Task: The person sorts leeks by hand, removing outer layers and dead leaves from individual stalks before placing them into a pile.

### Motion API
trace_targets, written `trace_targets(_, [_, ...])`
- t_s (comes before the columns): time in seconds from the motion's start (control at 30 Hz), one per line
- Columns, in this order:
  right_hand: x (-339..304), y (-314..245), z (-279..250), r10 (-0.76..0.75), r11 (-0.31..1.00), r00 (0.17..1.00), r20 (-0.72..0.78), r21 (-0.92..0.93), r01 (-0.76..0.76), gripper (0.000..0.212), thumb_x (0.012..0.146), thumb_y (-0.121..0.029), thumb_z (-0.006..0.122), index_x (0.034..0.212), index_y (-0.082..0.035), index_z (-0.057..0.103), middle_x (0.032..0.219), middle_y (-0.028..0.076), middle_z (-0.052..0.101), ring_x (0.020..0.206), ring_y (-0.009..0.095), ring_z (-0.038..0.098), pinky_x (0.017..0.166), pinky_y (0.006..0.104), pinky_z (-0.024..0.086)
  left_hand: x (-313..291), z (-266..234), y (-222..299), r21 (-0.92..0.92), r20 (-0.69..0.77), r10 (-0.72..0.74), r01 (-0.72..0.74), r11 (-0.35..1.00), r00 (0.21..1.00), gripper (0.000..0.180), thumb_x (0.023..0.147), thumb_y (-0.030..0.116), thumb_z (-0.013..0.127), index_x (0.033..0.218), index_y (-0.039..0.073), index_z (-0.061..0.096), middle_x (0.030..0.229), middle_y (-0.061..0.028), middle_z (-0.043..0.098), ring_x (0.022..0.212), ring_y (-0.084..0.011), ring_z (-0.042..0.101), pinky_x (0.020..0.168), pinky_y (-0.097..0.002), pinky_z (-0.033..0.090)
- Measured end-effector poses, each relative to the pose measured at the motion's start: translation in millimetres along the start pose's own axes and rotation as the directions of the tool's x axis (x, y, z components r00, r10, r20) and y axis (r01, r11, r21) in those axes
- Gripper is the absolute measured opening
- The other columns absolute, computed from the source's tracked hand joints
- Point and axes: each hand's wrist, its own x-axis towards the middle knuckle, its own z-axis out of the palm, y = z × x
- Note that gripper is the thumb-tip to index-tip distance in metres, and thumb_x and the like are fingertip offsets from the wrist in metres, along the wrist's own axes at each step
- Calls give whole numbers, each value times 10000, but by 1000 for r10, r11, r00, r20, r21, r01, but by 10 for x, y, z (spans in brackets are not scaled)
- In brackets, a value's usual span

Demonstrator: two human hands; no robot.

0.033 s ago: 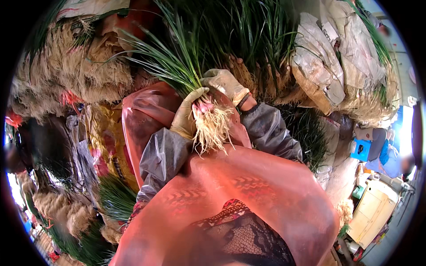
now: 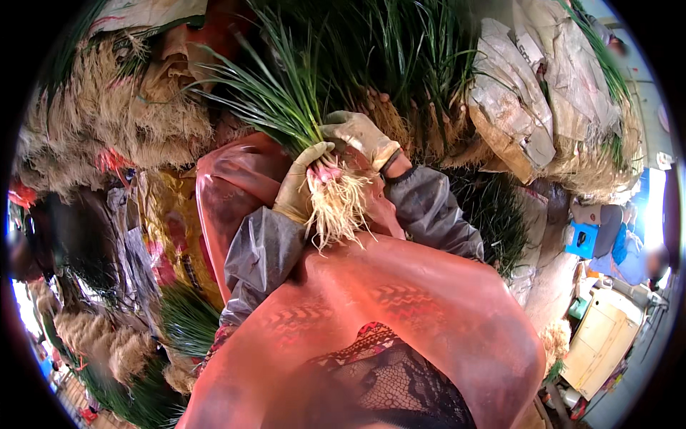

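I hold a bunch of long green leafy stalks with pink bases and a tuft of pale roots in front of my chest. My left hand, in a dirty tan glove, grips the bunch just above the roots from the left. My right hand, gloved the same way, is closed over the stalks from the right. Grey plastic sleeve covers wrap both forearms. A translucent pink apron covers my lap below the bunch.
Heaps of rooted bundles lie at the left and more green bundles at the top. Crumpled sacks are stacked upper right. A blue crate, a cream box and a seated person are at the right.
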Motion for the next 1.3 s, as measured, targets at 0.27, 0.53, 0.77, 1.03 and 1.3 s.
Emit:
trace_targets(0.27, [235, 418, -298, -477, 649, 793, -379, -760, 27, 268, 911, -302, 555, 994, -93, 700, 869, 158, 683, 807, 303, 669, 706, 409, 535, -103, -127, 17, 7, 87, 76, -77, 997, 993, 264, 885, 230, 589, 1077, 49, 612, 1027, -128, 619, 978, -248, 602, 864, -403, 524])
trace_targets(0.53, [-169, 76, 123, -45, 979, 999, -12, 199, 47, 446, 873, -433, 624, 1092, -47, 665, 1002, 144, 694, 926, 236, 665, 785, 370, 505, -195, -488, 412, -116, 383, 211, -180, 977, 899, 395, 900, 265, 517, 1221, 38, 553, 1208, -201, 551, 1100, -365, 538, 899, -500, 504])
trace_targets(0.77, [-139, -558, 361, -627, 773, 742, -237, -300, 558, 240, 938, -233, 574, 970, -26, 690, 824, 74, 693, 702, 113, 610, 633, 270, 488, -398, -372, 382, 112, 87, 177, -187, 976, 980, 258, 878, 240, 614, 1048, 47, 628, 874, -101, 658, 780, -230, 638, 720, -398, 551])
trace_targets(1.03, [-1960, 414, -1010, -491, 817, 533, -689, -577, 6, 233, 909, -197, 595, 1071, -37, 643, 881, 96, 684, 793, 184, 649, 720, 300, 513, -476, 172, 877, 74, 628, 223, -343, 937, 746, 263, 880, 260, 632, 1093, 112, 588, 1110, -69, 569, 1095, -253, 534, 1015, -470, 416])
trace_targets(1.3, [-1112, 414, -308, -669, 382, 620, -411, -905, -187, 773, 680, -269, 808, 1321, -27, 449, 1241, 186, 536, 1156, 342, 499, 993, 418, 396, -333, 375, 455, 38, 302, 267, -292, 956, 915, 414, 834, 233, 678, 1148, 13, 521, 1015, -107, 595, 887, -220, 612, 798, -360, 555])
